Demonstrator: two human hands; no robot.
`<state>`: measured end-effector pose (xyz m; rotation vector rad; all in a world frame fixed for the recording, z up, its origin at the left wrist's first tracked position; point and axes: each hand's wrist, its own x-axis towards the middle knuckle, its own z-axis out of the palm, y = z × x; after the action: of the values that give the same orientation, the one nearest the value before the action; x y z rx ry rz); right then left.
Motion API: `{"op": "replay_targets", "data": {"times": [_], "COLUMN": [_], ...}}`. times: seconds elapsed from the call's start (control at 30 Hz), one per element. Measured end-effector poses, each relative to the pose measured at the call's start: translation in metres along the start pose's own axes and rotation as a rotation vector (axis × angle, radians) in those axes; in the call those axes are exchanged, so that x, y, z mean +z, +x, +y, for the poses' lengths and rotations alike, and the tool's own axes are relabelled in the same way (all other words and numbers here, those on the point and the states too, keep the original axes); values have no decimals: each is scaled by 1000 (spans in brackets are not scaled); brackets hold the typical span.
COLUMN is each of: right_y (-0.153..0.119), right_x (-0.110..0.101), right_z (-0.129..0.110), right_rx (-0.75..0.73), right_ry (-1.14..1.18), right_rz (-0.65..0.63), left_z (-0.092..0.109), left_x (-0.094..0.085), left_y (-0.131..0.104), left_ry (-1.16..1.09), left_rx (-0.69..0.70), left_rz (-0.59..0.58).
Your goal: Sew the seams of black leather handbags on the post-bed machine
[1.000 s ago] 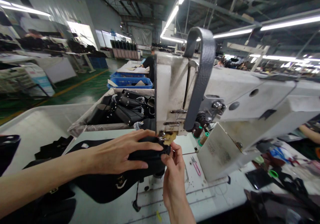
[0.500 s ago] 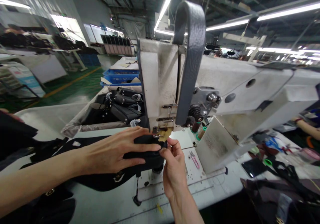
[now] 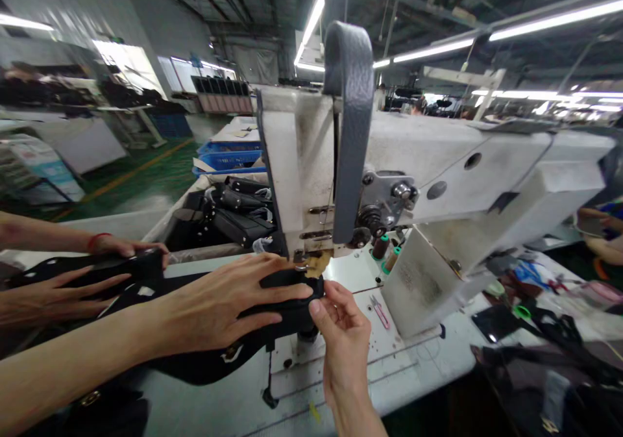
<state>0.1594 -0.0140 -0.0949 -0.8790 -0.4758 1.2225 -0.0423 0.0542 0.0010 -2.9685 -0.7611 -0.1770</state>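
Observation:
My left hand [image 3: 228,300] lies palm down, fingers spread, on a black bag piece [image 3: 299,308] with a gold-coloured metal fitting [image 3: 232,352]. The far end of this bag piece is under the needle area of a white sewing machine [image 3: 302,164], by the presser foot [image 3: 302,267] and a worn yellowish flap [image 3: 318,265]. My right hand [image 3: 343,336] pinches the right end of the bag piece between thumb and fingers. The exact grip is partly hidden. A pair of pink thread snips [image 3: 379,312] lies on the machine bed right of this hand.
At left, another person's hands [image 3: 114,245] hold a black bag part [image 3: 146,268]. Behind the machine stands a bin of black bags [image 3: 243,216], with blue crates [image 3: 228,159] beyond. Thread spools [image 3: 392,260] stand under the machine arm. A phone [image 3: 494,323] lies at right.
The other person's hands have come into view at left with a black bag part. My view has shifted slightly. My hands stay at the same end of the bag piece.

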Motion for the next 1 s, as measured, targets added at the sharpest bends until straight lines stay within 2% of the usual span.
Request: {"op": "replay_targets", "data": {"times": [0.13,0.23,0.33,0.43,0.53,0.6,0.7,0.93,1.0], "right_y": [2,6,13,28,48,60,73,82,86], "right_x": [-11,-18,-23,-27,-31,-32,-29,-16,-12], "right_z": [1,-5,-21,-43,-65,-77,-87,-107,-112], "right_rx": [-96,-285,-488,-593,-675,-761,-829,-840,-801], "right_ry": [-136,-321,-523,-713,-956,-1095,-1171,-1296,-1305], "right_rz": [-71,-170,-315,-530,-794,-906,-1002,-1174,-1224], "left_z": [-3,-4,-3,0,2,3,7,13,14], "left_x": [11,25,39,45,40,34,26,19,19], "left_y": [-5,-11,-17,-18,-14,-10,-2,11,12], "left_ry": [24,-14,-51,-88,-135,-167,-213,-267,-275], "left_rx": [20,-13,-82,-130,-123,-116,-113,-128,-113], "left_rz": [52,106,189,259,268,258,238,230,241]}}
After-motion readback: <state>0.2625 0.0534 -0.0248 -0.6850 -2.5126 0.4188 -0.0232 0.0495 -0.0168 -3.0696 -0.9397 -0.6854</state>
